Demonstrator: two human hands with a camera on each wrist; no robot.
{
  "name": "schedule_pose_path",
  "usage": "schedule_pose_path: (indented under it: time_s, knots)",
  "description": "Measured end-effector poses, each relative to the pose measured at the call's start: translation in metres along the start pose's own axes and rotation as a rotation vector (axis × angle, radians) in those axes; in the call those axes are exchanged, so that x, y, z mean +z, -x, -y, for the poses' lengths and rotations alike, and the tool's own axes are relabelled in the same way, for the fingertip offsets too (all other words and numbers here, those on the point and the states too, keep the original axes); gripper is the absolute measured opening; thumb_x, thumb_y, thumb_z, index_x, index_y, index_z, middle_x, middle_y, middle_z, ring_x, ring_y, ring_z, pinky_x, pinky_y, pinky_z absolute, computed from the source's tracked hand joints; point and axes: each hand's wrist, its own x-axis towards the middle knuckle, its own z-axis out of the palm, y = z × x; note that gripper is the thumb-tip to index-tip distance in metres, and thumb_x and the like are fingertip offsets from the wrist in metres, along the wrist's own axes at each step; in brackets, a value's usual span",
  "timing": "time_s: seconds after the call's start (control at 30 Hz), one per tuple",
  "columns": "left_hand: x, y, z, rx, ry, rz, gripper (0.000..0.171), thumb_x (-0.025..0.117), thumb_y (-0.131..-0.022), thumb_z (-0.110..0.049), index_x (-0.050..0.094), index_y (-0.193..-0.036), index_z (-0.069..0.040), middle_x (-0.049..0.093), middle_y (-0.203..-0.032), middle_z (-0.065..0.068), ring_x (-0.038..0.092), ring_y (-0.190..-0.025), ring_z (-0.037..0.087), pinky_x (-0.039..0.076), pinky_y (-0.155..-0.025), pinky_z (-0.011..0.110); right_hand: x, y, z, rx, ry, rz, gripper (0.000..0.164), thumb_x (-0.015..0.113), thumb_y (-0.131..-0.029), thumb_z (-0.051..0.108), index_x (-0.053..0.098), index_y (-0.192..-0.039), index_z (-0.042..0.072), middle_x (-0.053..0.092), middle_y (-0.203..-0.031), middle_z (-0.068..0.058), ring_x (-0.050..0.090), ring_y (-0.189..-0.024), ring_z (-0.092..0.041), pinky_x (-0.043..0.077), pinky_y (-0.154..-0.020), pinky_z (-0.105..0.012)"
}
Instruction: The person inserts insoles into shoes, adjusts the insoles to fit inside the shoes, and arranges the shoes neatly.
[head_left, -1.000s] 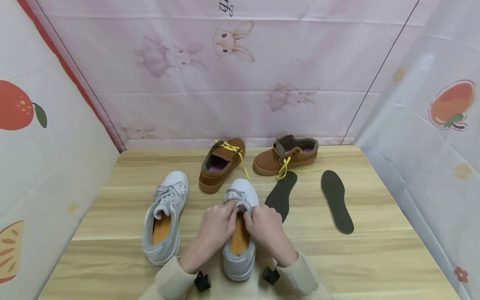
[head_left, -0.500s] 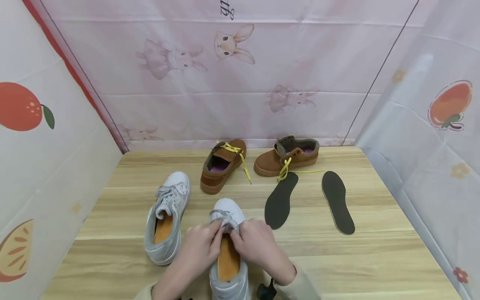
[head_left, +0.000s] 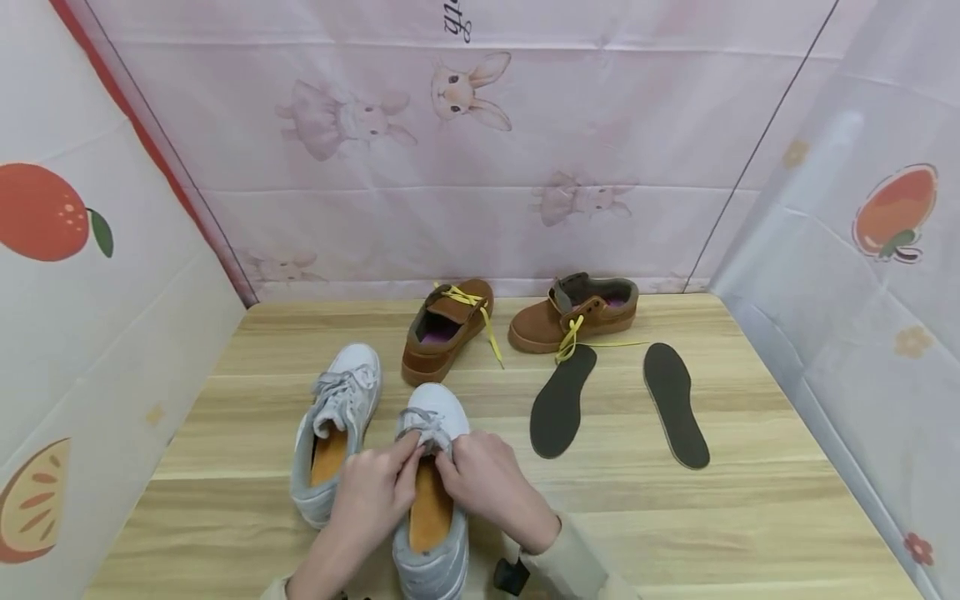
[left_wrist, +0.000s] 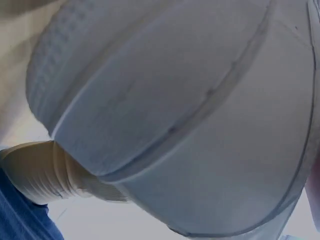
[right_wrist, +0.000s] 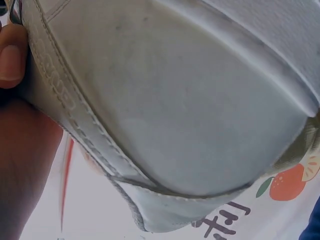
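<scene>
A white sneaker (head_left: 440, 402) with grey laces and an orange insole (head_left: 430, 510) stands toe-forward between my hands. My left hand (head_left: 375, 487) grips the left side of its opening by the laces, thumb at the inner edge. On the opposite side, my right hand (head_left: 491, 479) holds the collar the same way. The sneaker's pale side panel (left_wrist: 150, 100) fills the left wrist view. In the right wrist view, fingertips (right_wrist: 11, 62) touch the upper edge of the shoe. A matching white sneaker (head_left: 311, 498) stands just left, partly behind my left hand.
Two brown shoes (head_left: 442, 333) with yellow laces stand at the back of the wooden table (head_left: 675, 533). Right of centre lie two dark insoles, one slanted (head_left: 561, 408) and one farther right (head_left: 675, 404). Printed cloth walls (head_left: 480, 225) enclose the back and sides.
Both hands, still gripping the sneaker, have brought it toward me and then leftward, closer to the other white sneaker. The left dark insole now shows fully. Brown shoes stay put.
</scene>
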Motion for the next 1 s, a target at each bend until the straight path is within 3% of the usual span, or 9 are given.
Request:
schedule_pose_path:
  time_s: [0.27,0.5,0.7,0.8,0.93,1.0]
  knots:
    - [0.005,-0.006,0.018,-0.002,0.007,-0.01,0.014,0.071,-0.075,-0.003,0.073,-0.089,-0.003,0.068,-0.065,0.006,0.06,-0.047,0.017,0.044,-0.043,0.031,0.007,-0.016,0.0,-0.003,-0.023,-0.02,0.047,0.051,-0.091,0.022,0.036,-0.047,0.018,0.027,-0.044,0.008,0.034,-0.036,-0.007,0.028,-0.035,-0.021]
    - [0.003,-0.016,0.023,0.001,0.005,-0.014,0.014,0.071,-0.076,-0.002,0.073,-0.089,-0.004,0.068,-0.066,0.007,0.054,-0.044,0.013,0.039,-0.042,0.028,0.006,-0.028,0.003,-0.016,-0.009,-0.041,0.047,0.051,-0.091,0.021,0.036,-0.047,0.017,0.028,-0.044,0.007,0.035,-0.037,-0.008,0.029,-0.036,-0.022]
    - [0.005,-0.014,0.028,-0.024,-0.007,-0.015,0.01,0.07,-0.076,-0.002,0.072,-0.084,-0.005,0.068,-0.068,0.006,0.059,-0.047,0.019,0.042,-0.042,0.032,0.01,-0.034,0.003,-0.027,0.038,-0.045,0.049,0.05,-0.092,0.023,0.035,-0.046,0.018,0.028,-0.044,0.007,0.036,-0.038,-0.009,0.029,-0.035,-0.023]
    - [0.007,-0.014,0.03,-0.031,-0.018,-0.019,0.006,0.07,-0.076,-0.001,0.068,-0.077,-0.007,0.065,-0.063,0.003,0.054,-0.044,0.017,0.038,-0.04,0.03,0.015,-0.038,0.002,-0.043,0.059,-0.053,0.049,0.05,-0.092,0.024,0.035,-0.046,0.018,0.029,-0.044,0.007,0.036,-0.038,-0.009,0.028,-0.036,-0.023]
    - [0.01,-0.014,0.034,-0.034,-0.048,-0.037,0.019,0.07,-0.075,-0.001,0.056,-0.067,-0.01,0.053,-0.053,-0.001,0.038,-0.041,0.011,0.03,-0.039,0.028,0.026,-0.045,0.0,-0.069,0.079,-0.08,0.049,0.05,-0.092,0.024,0.035,-0.046,0.018,0.032,-0.044,0.005,0.037,-0.039,-0.01,0.028,-0.037,-0.023]
    - [0.012,-0.013,0.037,-0.039,-0.058,-0.049,0.021,0.07,-0.075,0.0,0.054,-0.066,-0.01,0.052,-0.052,-0.002,0.037,-0.041,0.01,0.03,-0.039,0.028,0.031,-0.049,0.0,-0.075,0.095,-0.094,0.048,0.05,-0.092,0.024,0.036,-0.047,0.018,0.034,-0.045,0.004,0.038,-0.04,-0.01,0.029,-0.037,-0.025]
